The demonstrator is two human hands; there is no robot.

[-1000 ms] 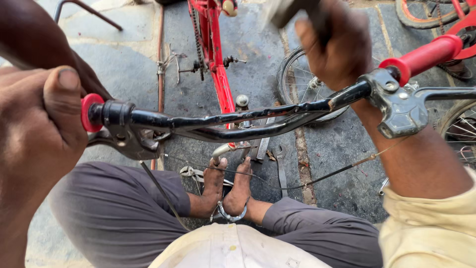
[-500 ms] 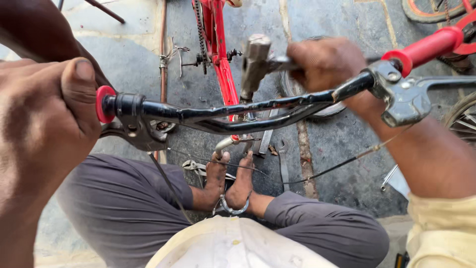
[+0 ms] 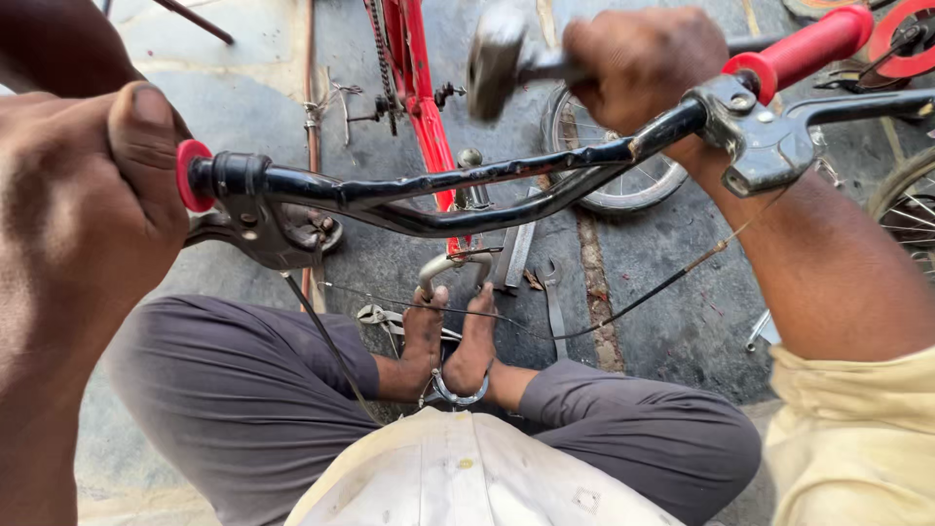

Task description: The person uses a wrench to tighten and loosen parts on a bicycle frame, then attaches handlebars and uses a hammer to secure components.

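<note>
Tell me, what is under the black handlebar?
Under the handlebar are bare feet, grey trousers, a cable and flat tools. The legs hide the ground beneath.

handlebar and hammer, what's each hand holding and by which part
The left hand grips the black metal bicycle handlebar at its left, red-capped end. The right hand holds a blurred metal-headed hammer by its handle, head out to the left.

Glossy black metal handlebar [image 3: 438, 195], smooth red plastic grip [image 3: 808, 44], rough concrete floor [image 3: 682, 321], matt grey cloth trousers [image 3: 243, 409].
</note>
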